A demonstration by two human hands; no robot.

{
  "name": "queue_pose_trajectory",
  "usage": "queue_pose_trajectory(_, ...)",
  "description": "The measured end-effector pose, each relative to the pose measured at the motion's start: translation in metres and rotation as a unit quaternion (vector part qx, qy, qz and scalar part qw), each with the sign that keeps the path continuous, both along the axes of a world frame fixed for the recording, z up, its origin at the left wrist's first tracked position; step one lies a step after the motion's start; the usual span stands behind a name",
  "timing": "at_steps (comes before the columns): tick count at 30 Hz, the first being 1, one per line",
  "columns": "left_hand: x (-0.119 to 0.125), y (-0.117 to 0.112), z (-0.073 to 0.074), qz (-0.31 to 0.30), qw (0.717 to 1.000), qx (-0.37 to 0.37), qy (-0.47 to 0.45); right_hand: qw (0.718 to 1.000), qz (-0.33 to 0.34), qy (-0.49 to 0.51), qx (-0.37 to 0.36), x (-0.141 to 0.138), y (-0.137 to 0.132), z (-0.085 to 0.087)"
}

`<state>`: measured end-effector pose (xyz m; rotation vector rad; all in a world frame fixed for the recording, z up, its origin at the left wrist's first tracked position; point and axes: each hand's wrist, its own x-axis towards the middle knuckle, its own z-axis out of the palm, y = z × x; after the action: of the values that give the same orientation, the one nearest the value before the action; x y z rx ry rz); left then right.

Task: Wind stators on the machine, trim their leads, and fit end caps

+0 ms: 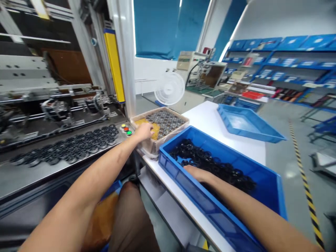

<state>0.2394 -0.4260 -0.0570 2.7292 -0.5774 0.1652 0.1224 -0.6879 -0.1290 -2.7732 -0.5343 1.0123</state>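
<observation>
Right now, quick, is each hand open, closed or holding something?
Left hand: at the carton; grip can't be told.
Right hand: in the blue bin, among black rings; fingers hidden, can't tell.

The light is bright. Beyond the right grip (195, 173), the floor (288, 171) catches glare and the shelves (278, 63) look blurred.

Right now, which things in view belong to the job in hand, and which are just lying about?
Likely in the job:
- box of metal parts, left hand at it
- blue bin of black rings, right hand in it

Seemingly just about:
- fan
- pale blue tray
- red tray
- shelves
</observation>
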Motion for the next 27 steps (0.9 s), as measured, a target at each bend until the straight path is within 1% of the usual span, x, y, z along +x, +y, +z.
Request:
queue_pose_trajectory(2,0.015,-0.017,-0.006,-0.024,0.998,0.013,0.055,0.999,0.008,0.013,-0.034,0.003,-0.001,0.001)
queue_pose_trajectory(5,0.023,-0.031,-0.013,-0.06,0.991,0.028,0.119,0.997,0.03,0.02,-0.065,0.004,-0.002,0.005)
queue_pose_trajectory(7,0.022,-0.032,-0.015,-0.079,0.986,0.035,0.145,0.997,0.041,0.012,-0.069,0.003,-0.002,0.009)
queue_pose_trajectory(9,0.021,-0.029,-0.015,-0.099,0.981,0.04,0.163,0.997,0.042,-0.004,-0.063,0.003,-0.002,0.011)
queue_pose_trajectory(12,0.021,-0.02,-0.014,-0.123,0.975,0.042,0.181,0.998,0.023,-0.044,-0.045,0.003,-0.002,0.012)
queue_pose_trajectory(14,0.023,-0.016,-0.013,-0.115,0.976,0.034,0.183,0.996,0.0,-0.083,-0.029,0.004,-0.002,0.013)
queue_pose_trajectory(16,0.026,-0.014,-0.012,-0.089,0.98,0.011,0.175,0.991,-0.025,-0.135,-0.004,0.003,-0.001,0.015)
queue_pose_trajectory(19,0.024,-0.014,-0.009,-0.05,0.986,-0.057,0.149,0.968,-0.057,-0.236,0.059,0.001,0.002,0.022)
queue_pose_trajectory(21,0.011,-0.012,-0.007,-0.037,0.984,-0.123,0.125,0.941,-0.074,-0.31,0.117,-0.004,0.006,0.031)
queue_pose_trajectory(23,-0.015,-0.008,-0.007,-0.038,0.974,-0.201,0.099,0.908,-0.085,-0.372,0.174,-0.013,0.012,0.041)
queue_pose_trajectory(25,-0.055,-0.002,-0.012,-0.051,0.952,-0.29,0.08,0.879,-0.089,-0.412,0.223,-0.025,0.02,0.051)
queue_pose_trajectory(27,-0.101,0.006,-0.02,-0.068,0.92,-0.376,0.087,0.839,-0.068,-0.442,0.31,-0.041,0.029,0.058)
